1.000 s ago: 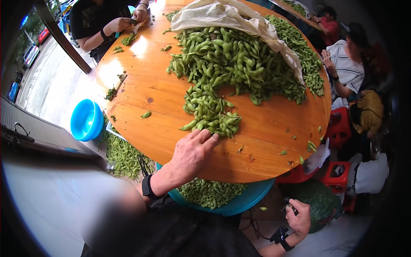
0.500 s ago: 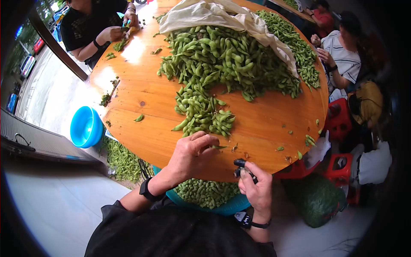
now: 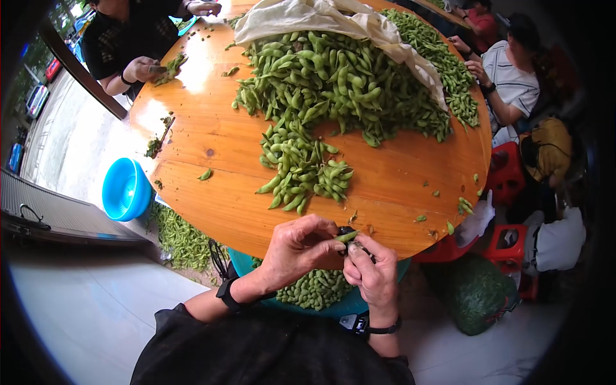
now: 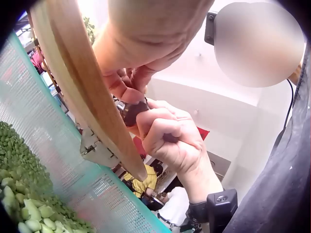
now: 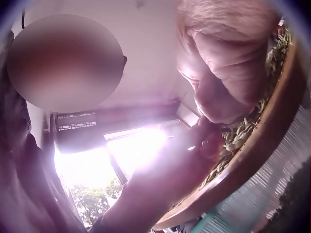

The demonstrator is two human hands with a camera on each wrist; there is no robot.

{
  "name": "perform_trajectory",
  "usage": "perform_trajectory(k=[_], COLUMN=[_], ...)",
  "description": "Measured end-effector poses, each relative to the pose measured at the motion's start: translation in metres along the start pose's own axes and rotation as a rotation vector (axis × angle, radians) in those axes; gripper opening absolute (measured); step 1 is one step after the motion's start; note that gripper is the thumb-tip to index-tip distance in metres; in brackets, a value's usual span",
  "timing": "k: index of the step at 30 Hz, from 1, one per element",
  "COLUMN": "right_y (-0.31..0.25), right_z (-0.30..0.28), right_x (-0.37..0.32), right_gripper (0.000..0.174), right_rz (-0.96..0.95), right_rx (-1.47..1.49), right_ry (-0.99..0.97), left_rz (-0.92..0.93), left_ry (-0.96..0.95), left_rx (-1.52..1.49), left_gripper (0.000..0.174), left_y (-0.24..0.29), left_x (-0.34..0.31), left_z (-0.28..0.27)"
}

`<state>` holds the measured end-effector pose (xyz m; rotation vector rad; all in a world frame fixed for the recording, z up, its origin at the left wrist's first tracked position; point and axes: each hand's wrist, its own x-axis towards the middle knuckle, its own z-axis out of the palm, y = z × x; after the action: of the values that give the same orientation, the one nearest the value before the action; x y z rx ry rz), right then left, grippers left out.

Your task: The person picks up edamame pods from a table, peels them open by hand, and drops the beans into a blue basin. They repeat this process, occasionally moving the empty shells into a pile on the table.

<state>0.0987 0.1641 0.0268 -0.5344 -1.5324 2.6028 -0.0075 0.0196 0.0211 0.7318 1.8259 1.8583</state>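
Observation:
At the near table edge, my left hand (image 3: 298,249) pinches a green pod (image 3: 347,237) between thumb and fingers. Close against it, my right hand (image 3: 374,273) grips a small dark tool (image 3: 351,248), whose end meets the pod. In the left wrist view the right hand (image 4: 170,138) has its fingers curled round the dark tool (image 4: 132,112), near the left fingertips. The right wrist view is glary; the pod cannot be made out there. Beyond the hands lies a small cluster of pods (image 3: 301,168), joined to a large heap (image 3: 346,83).
A cream cloth (image 3: 314,19) partly covers the heap on the round table (image 3: 212,221). Under the near edge is a teal basket (image 3: 353,301) of shelled beans. Blue basins (image 3: 126,189) stand left, a green sack (image 3: 471,295) and red stools (image 3: 507,172) right. People sit around.
My left hand has drawn back from the pod cluster with a pod. My right hand, with the tool, has risen from the lower right to meet it.

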Motion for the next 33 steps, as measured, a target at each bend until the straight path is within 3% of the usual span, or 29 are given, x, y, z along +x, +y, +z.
perform_trajectory(k=[11, 14, 16, 19, 21, 23, 24, 26, 27, 30, 31, 33], right_y=[-0.002, 0.000, 0.003, 0.006, 0.004, -0.004, -0.007, -0.005, -0.004, -0.003, -0.001, 0.005], right_z=[0.001, -0.003, -0.004, 0.001, 0.006, 0.009, 0.009, 0.005, 0.004, 0.010, 0.016, 0.029], right_x=[-0.005, -0.006, -0.005, -0.002, -0.001, -0.001, -0.001, -0.005, -0.007, -0.010, -0.009, -0.013], right_gripper=[0.016, 0.015, 0.014, 0.015, 0.014, 0.013, 0.012, 0.012, 0.013, 0.016, 0.017, 0.019], right_rz=[-0.062, -0.075, -0.064, -0.145, -0.165, -0.185, -0.203, -0.272, -0.341, -0.489, -0.592, -0.601], right_rx=[-0.070, -0.043, 0.012, 0.046, -0.064, -0.218, -0.375, -0.538, -0.698, -0.961, -1.041, -1.090], right_ry=[-0.015, -0.035, -0.051, -0.090, -0.017, 0.005, 0.029, 0.051, 0.072, 0.125, 0.144, 0.202], left_rz=[-0.144, -0.287, -0.455, -0.467, -0.480, -0.374, -0.374, -0.084, -0.085, 0.334, 0.312, 0.306], left_ry=[-0.057, -0.160, -0.167, -0.199, -0.203, -0.155, -0.156, -0.196, -0.194, -0.189, -0.170, -0.141], left_rx=[-0.355, -0.600, -0.930, -1.097, -1.144, -0.730, -0.731, -0.145, -0.146, 0.466, 0.456, 0.444], left_gripper=[0.015, 0.016, 0.018, 0.018, 0.018, 0.028, 0.028, 0.039, 0.039, 0.046, 0.046, 0.047], left_y=[-0.005, -0.006, -0.004, -0.009, -0.007, -0.010, -0.010, -0.008, -0.008, -0.010, -0.015, -0.020], left_x=[-0.003, -0.004, -0.004, -0.003, -0.003, -0.006, -0.007, -0.010, -0.011, -0.016, -0.020, -0.024], left_z=[0.002, -0.001, 0.000, 0.000, -0.001, 0.000, 0.000, -0.001, 0.000, 0.000, 0.002, 0.004])
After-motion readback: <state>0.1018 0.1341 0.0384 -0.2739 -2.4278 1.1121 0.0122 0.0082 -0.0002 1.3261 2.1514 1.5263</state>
